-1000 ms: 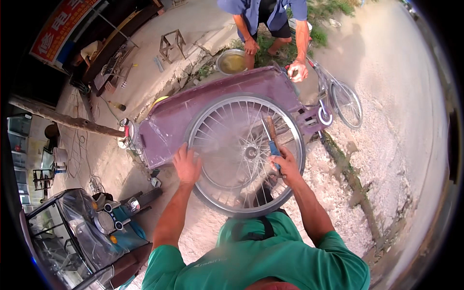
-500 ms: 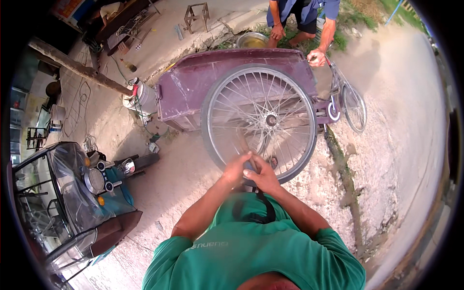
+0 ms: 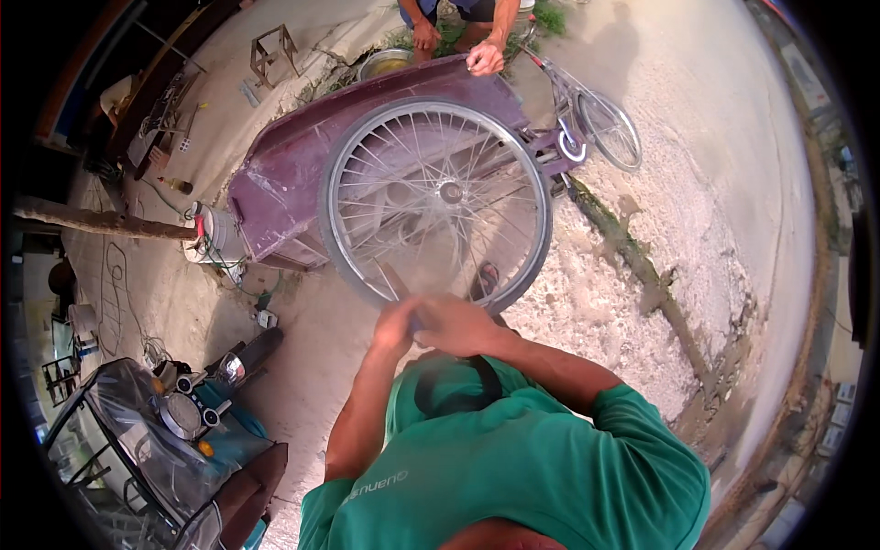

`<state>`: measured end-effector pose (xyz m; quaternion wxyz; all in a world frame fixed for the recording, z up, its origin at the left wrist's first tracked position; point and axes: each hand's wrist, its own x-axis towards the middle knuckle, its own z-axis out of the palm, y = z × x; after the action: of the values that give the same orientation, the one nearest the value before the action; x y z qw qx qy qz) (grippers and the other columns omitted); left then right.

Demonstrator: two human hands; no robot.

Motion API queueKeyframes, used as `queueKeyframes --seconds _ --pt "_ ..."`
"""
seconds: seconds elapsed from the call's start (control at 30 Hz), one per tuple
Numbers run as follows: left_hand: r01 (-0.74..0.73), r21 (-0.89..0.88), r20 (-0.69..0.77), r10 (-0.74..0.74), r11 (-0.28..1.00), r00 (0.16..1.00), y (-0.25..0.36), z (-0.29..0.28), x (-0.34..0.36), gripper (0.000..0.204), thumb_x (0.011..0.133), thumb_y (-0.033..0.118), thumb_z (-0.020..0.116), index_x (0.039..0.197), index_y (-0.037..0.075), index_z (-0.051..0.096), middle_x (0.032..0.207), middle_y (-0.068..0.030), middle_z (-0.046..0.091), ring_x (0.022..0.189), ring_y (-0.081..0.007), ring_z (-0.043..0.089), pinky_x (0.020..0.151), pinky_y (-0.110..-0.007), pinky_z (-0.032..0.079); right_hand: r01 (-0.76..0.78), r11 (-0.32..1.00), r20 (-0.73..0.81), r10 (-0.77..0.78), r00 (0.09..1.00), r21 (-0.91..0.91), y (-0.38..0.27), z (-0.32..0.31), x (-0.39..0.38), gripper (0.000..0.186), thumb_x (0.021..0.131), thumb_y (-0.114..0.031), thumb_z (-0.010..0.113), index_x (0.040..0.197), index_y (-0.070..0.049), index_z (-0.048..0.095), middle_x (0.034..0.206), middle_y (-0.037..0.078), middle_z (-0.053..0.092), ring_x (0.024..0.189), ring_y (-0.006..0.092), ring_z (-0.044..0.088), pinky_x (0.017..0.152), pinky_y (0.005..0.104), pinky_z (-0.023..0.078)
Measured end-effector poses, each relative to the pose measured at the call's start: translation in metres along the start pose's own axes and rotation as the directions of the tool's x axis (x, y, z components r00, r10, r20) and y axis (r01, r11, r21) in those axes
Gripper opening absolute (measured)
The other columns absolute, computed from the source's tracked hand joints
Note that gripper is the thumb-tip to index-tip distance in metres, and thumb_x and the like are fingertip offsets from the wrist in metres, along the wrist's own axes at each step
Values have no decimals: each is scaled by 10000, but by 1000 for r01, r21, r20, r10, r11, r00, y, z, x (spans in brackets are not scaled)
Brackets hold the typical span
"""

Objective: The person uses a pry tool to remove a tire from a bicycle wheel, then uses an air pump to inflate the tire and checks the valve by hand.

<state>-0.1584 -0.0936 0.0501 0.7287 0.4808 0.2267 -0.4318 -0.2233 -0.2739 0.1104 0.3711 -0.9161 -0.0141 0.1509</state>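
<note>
A large spoked wheel with a dark tyre stands in front of me against a maroon metal cart body. At its lower edge my left hand and my right hand meet, closed around a blue-handled tool, mostly hidden by the fingers. A rusty bar rises from between my hands over the lower rim. Haze blurs the area just above them.
A crouching person rests a hand at the cart's far edge. A bicycle leans at right, a basin lies behind. A bucket, wooden pole and covered three-wheeled vehicle are at left.
My left hand left the wheel's left rim and joined the right at the bottom. My right hand moved down and left with the tool from among the spokes. The view has shifted.
</note>
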Motion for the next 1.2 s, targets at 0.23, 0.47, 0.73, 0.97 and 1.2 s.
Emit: queueKeyframes --seconds 0.23,0.47,0.73,0.97,1.2 --pt "-109 169 -32 116 980 993 7 -33 -15 262 936 132 672 1153 -7 626 877 -144 720 715 -247 711 660 -369 602 -321 64 286 317 904 945 99 -71 -45 680 1031 -573 549 1459 -45 561 1279 103 700 883 173 629 741 326 471" --pt "-407 346 -296 510 845 808 38 -51 1 209 946 78 644 1116 -38 613 869 -136 715 731 -211 711 642 -328 574 125 497 -423 550 720 859 195 -168 -122 859 925 -487 753 1558 -13 420 1441 155 587 963 191 629 815 327 497" --pt "-346 515 -250 523 785 815 31 -49 13 172 925 74 670 1035 -39 603 775 -127 708 572 -202 680 524 -323 536 451 370 -494 847 197 812 344 -291 -192 148 1055 -203 572 1114 -69 585 912 42 663 594 95 489 517 242 403" --pt "-350 556 -220 540 754 812 25 -43 23 177 983 83 630 1121 -26 608 784 -99 678 602 -176 667 544 -301 561 138 201 -240 878 415 970 338 -133 -46 188 1028 -188 562 920 -45 507 670 5 491 517 144 422 455 341 326" --pt "-331 574 -300 568 749 766 36 -44 17 175 969 130 655 1062 -11 609 792 -104 705 592 -165 669 500 -303 509 134 33 -89 895 438 990 322 -185 -89 343 1120 -303 437 1119 2 594 645 -52 350 518 100 309 567 308 367"
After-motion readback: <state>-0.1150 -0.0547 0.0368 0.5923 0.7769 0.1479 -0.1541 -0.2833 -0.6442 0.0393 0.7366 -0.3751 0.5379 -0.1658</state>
